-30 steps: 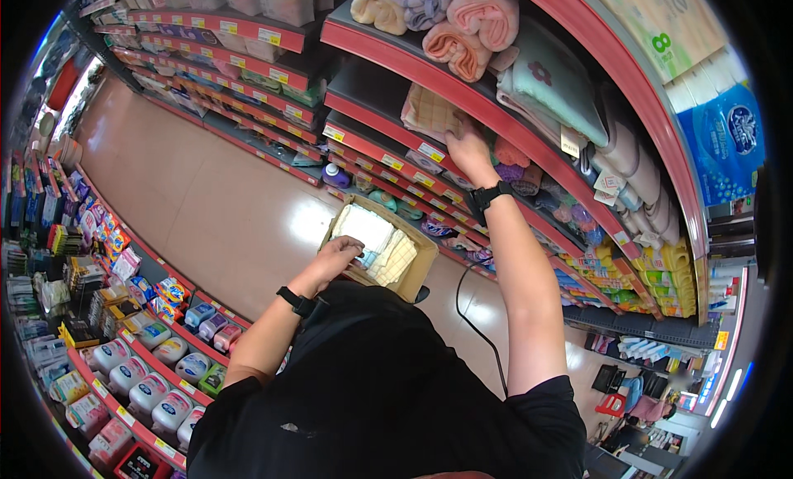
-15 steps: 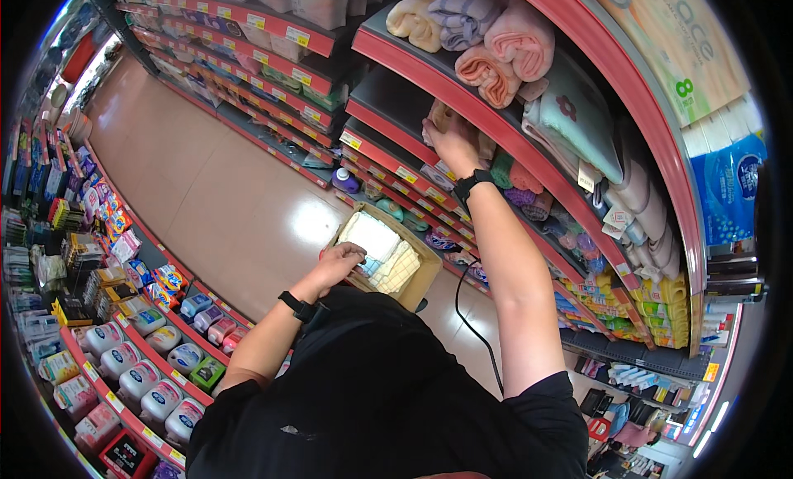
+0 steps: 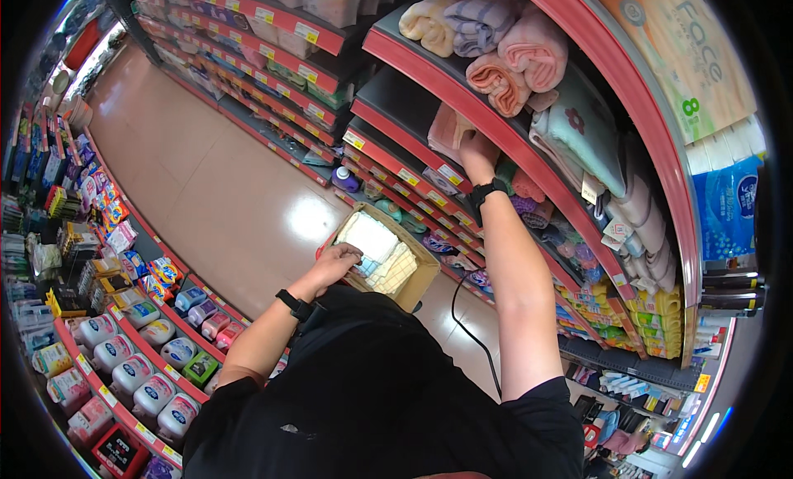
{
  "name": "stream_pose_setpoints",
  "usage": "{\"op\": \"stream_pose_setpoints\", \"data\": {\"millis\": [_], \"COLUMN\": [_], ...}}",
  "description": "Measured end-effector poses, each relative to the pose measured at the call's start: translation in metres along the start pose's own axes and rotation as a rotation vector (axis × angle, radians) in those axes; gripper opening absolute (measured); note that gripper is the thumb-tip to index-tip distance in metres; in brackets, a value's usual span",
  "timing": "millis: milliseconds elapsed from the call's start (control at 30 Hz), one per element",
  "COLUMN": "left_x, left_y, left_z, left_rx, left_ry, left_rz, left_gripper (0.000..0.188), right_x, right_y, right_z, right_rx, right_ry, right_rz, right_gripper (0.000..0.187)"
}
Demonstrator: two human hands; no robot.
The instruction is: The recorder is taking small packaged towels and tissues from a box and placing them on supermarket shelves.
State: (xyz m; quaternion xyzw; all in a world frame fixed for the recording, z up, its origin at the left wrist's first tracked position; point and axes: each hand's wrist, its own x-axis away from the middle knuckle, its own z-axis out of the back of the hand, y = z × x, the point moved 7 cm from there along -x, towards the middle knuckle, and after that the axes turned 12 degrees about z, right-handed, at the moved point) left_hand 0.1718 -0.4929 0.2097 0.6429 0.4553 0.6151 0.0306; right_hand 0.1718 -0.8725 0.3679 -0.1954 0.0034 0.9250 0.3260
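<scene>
My right hand [image 3: 479, 154] reaches into the shelf compartment beneath the rolled towels. A folded pink towel [image 3: 447, 132] lies at the shelf's front edge beside it. The fingers are hidden in the compartment, so their grip does not show. Low in front of my body, my left hand [image 3: 337, 263] is closed over the left rim of a cardboard box [image 3: 420, 282], its fingertips inside. The box holds a folded white cloth [image 3: 369, 235] and a pale yellow checked cloth [image 3: 394, 266].
Rolled towels [image 3: 529, 54] fill the shelf above my right hand. A purple bottle [image 3: 345, 180] stands by the lower shelves. A black cable [image 3: 467, 330] hangs right of the box. Shelves of detergent bottles [image 3: 132, 372] line the left side, across the tiled floor [image 3: 190, 165].
My right hand has moved deeper into the compartment and slightly right. The pink towel at the shelf edge now shows more fully. My left hand stays at the box.
</scene>
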Motion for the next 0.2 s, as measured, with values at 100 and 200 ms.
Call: {"op": "stream_pose_setpoints", "data": {"millis": [100, 200], "left_x": [0.002, 0.004], "left_y": [0.006, 0.011], "left_z": [-0.004, -0.007], "left_rx": [-0.027, -0.065], "left_ry": [-0.012, -0.017], "left_rz": [0.001, 0.0], "left_gripper": [0.029, 0.031], "right_x": [0.005, 0.002], "right_y": [0.006, -0.031], "right_z": [-0.006, 0.016], "right_rx": [-0.05, 0.008], "right_ry": [0.039, -0.073], "right_rz": [0.031, 0.254], "right_gripper": [0.027, 0.045]}}
